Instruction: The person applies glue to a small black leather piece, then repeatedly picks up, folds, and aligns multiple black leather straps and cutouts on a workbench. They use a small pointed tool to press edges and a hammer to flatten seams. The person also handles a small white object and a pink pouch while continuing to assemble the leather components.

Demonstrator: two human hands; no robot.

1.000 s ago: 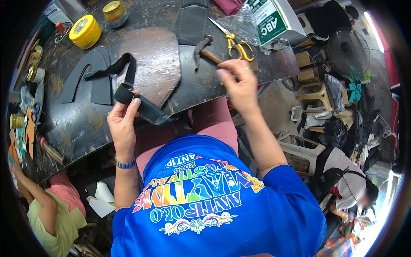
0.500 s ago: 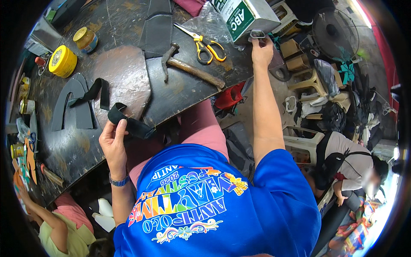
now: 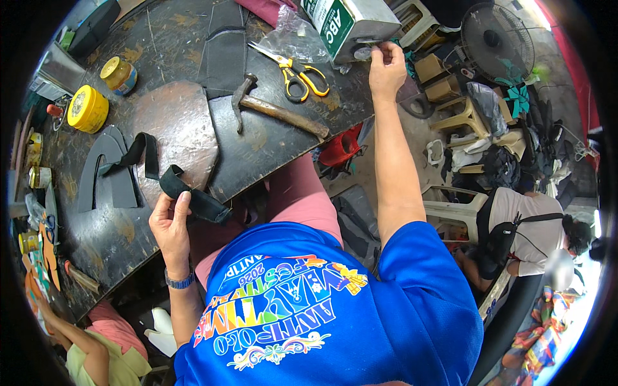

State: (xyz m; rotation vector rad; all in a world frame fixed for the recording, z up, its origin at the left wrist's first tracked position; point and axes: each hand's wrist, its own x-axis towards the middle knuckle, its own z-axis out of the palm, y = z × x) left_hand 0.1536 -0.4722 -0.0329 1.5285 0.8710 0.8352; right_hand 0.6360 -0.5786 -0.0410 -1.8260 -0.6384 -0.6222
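My left hand (image 3: 171, 222) pinches a black fabric strip (image 3: 209, 207) at the near edge of the table. The strip curls back across a round brown slab (image 3: 174, 122) toward grey-black cut pieces (image 3: 119, 174). My right hand (image 3: 387, 74) is stretched to the far right, its fingertips bent together beside the end of a green and white metal can (image 3: 351, 29). A small round greyish part (image 3: 362, 53) shows at the can's end, just left of those fingers. Whatever the fingertips hold, if anything, is too small to make out.
On the dark table (image 3: 257, 151) lie a claw hammer (image 3: 280, 116), yellow-handled scissors (image 3: 296, 77), a yellow tub (image 3: 88, 109) and a jar (image 3: 119, 75). A co-worker (image 3: 106, 347) sits lower left, another person (image 3: 524, 231) lower right. A fan (image 3: 496, 42) stands at right.
The view has shifted slightly, moving the table things left and up. My right fingers have come away from the round part at the can's end. My left hand still holds the strip.
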